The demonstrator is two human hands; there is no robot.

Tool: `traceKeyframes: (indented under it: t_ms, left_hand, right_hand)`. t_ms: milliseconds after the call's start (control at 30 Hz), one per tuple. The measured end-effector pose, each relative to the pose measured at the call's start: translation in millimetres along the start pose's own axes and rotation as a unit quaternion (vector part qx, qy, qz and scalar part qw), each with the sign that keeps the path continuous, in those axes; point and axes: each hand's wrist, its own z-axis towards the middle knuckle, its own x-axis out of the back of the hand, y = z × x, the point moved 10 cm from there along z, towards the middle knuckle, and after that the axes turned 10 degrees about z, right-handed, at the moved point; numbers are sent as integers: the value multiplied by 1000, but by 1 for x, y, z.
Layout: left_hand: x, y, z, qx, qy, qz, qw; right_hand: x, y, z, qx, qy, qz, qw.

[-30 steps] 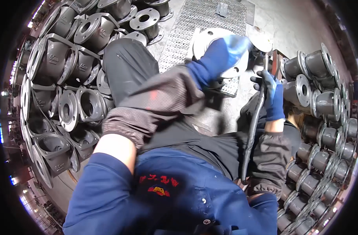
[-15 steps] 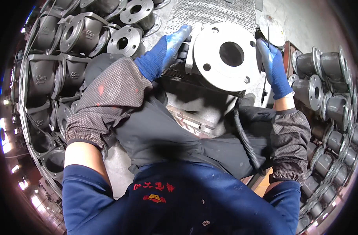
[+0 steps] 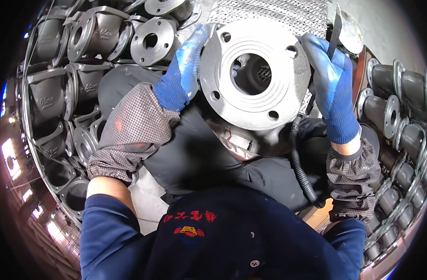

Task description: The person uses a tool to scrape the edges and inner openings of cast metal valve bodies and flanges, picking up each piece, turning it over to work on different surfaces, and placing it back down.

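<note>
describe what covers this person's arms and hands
The left hand and right hand wear blue knitted fabric gloves with paler, whitish areas. Behind them are dark, finely checked fabric sleeve covers with gathered cuffs; the left one has reddish stains. Short navy-blue fabric sleeves end above those.

Head-worn fisheye view, facing steeply down at close range: shirt (image 3: 199,247) nearest at the bottom, then lap (image 3: 269,182), with left hand (image 3: 188,63) and right hand (image 3: 332,84) above, floor (image 3: 386,30) farther off at top.
</note>
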Motion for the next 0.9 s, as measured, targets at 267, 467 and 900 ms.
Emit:
traceKeyframes:
  t_ms: [267,467,900]
  left_hand:
    - [-17,100,-67,-423,32,486,764]
    - [-34,105,-78,-493,5,506,708]
    - [-75,100,-88,-576,-44,542,610]
  right_hand:
    - [-23,86,-16,-334,126,256,898]
    - [-23,90,-14,-349,71,147,923]
    - [-49,-8,-29,-49,68,-13,996]
